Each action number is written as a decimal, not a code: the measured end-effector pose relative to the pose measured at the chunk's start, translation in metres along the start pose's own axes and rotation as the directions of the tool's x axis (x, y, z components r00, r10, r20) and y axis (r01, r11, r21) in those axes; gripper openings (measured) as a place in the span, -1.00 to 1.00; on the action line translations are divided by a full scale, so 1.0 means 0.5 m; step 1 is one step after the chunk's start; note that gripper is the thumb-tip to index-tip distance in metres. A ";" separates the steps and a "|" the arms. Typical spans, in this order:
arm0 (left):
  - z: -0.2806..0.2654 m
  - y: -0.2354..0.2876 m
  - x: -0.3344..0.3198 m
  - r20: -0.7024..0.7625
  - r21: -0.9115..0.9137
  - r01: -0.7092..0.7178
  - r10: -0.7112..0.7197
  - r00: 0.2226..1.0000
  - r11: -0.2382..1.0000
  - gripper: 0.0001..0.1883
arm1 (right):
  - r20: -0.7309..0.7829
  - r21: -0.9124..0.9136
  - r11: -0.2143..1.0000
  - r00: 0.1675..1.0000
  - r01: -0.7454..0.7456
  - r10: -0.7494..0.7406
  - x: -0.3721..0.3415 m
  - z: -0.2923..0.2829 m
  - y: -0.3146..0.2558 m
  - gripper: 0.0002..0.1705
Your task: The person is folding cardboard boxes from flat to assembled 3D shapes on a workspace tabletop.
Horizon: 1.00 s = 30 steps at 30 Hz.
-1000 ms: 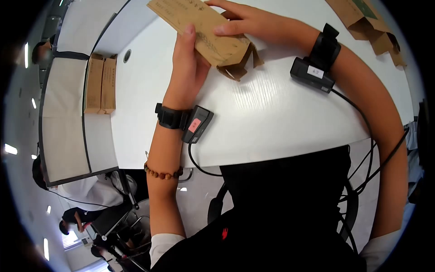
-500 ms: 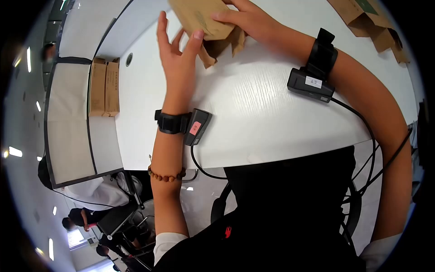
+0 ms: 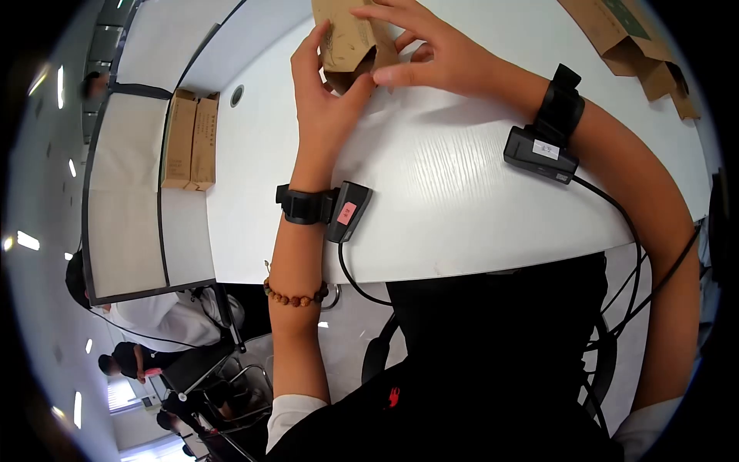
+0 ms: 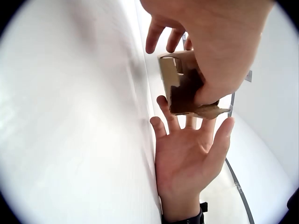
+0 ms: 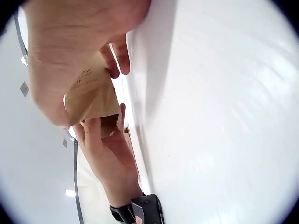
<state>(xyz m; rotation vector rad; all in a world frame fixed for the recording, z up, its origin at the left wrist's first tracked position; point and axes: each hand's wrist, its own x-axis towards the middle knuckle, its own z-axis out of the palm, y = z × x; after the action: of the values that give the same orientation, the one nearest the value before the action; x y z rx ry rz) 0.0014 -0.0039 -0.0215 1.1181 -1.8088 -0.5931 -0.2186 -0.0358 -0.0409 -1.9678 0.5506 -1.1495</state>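
Observation:
A brown cardboard box [image 3: 346, 35] with printed text is held up over the white table, its torn open end facing my body. My left hand [image 3: 327, 104] holds it at that end, fingers along the outer side. In the left wrist view, the left thumb [image 4: 208, 94] reaches into the dark opening beside a ragged flap [image 4: 212, 111]. My right hand [image 3: 454, 65] is at the box's other side, its fingers spread and fairly straight. The right thumb tip is close to the left thumb. The far end of the box lies outside the head view.
Another opened cardboard box [image 3: 627, 38] with loose flaps lies at the back right. Two closed brown boxes [image 3: 191, 142] stand against the partition [image 3: 123, 185] on the left. A round cable hole [image 3: 237, 95] is in the table [image 3: 431, 208]. Cables run from both wrist cameras.
The box has turned from slanting to more upright, its open end now towards me. My left hand let go around half a second ago and now grips the opening; my right fingers have loosened.

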 end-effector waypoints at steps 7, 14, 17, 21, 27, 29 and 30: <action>-0.008 0.004 0.003 -0.178 -0.005 -0.130 0.127 0.976 0.991 -0.71 | -0.030 -0.139 0.990 0.999 0.037 -0.042 -0.004 -0.003 -0.012 0.09; -0.011 -0.003 0.009 -0.160 0.010 -0.201 0.200 0.967 0.980 -0.65 | -0.116 -0.222 0.973 0.989 0.064 -0.091 -0.008 0.002 -0.001 0.04; -0.015 -0.002 0.002 -0.090 0.009 -0.173 0.173 0.981 0.985 -0.60 | -0.178 -0.263 0.965 0.982 0.010 -0.059 -0.009 0.006 0.001 0.02; -0.018 0.021 -0.001 0.004 0.029 -0.155 0.155 0.988 0.988 -0.59 | -0.169 -0.551 0.834 0.976 0.024 -0.140 -0.009 0.009 0.006 0.01; -0.007 0.029 -0.006 0.024 -0.030 -0.248 0.248 0.968 0.968 -0.70 | -0.125 -0.505 0.863 0.988 0.014 -0.089 -0.013 0.021 -0.002 0.04; -0.008 0.035 -0.007 0.040 -0.018 -0.236 0.237 0.971 0.972 -0.80 | -0.116 -0.496 0.868 0.989 0.020 -0.089 -0.006 0.012 0.002 0.03; -0.007 0.036 -0.004 0.027 -0.020 -0.220 0.221 0.975 0.975 -0.81 | -0.109 -0.504 0.864 0.991 0.018 -0.084 -0.002 0.008 0.002 0.02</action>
<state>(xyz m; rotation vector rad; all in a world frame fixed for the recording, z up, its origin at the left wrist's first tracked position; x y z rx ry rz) -0.0032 0.0066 -0.0071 0.8859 -1.9181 -0.4932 -0.2157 -0.0343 -0.0433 -2.3682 0.9500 -1.2617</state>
